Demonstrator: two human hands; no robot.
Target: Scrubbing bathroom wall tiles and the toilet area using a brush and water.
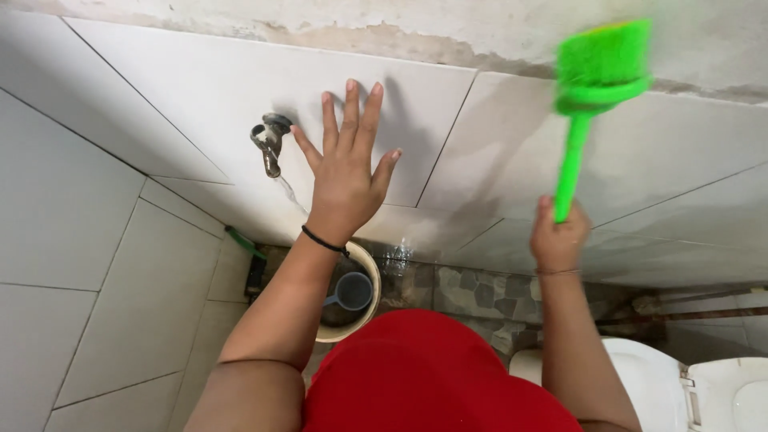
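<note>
We see a metal tap [270,142] on the wall with water running down into a round bucket [370,308]. A small grey cup [353,290] sits in the bucket. A white toilet [704,392] is in the corner.

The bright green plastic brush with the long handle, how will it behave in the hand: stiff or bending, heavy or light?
The bright green plastic brush probably feels light: the right hand holds it up by the handle's end alone. Its straight, thin handle looks stiff, though it may flex a little when pressed against the white wall tiles. If wet, the smooth plastic could be slippery in the grip.
</note>
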